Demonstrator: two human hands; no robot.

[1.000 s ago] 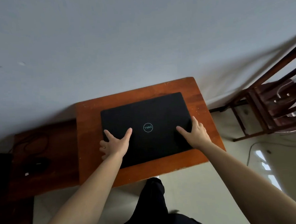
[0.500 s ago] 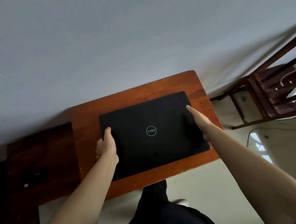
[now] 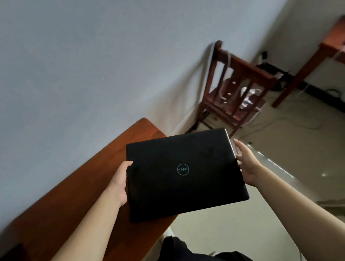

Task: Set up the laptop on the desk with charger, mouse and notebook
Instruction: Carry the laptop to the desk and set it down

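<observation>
A closed black laptop [image 3: 182, 174] with a round logo on its lid is held in the air, partly past the right end of the small orange-brown table [image 3: 74, 196]. My left hand [image 3: 120, 182] grips its left edge, thumb on the lid. My right hand [image 3: 247, 164] holds its right edge, fingers under it. No charger, mouse or notebook can be made out.
A dark wooden chair [image 3: 237, 86] with light items on its seat stands against the wall to the right. Behind it a brown desk [image 3: 332, 48] reaches the right edge. Cables [image 3: 284, 121] lie on the pale floor. My dark trousers [image 3: 195, 256] show below.
Both hands moved from the lid to the laptop's side edges, gripped it and lifted it off the table toward the right. My view swung right, showing the chair and desk.
</observation>
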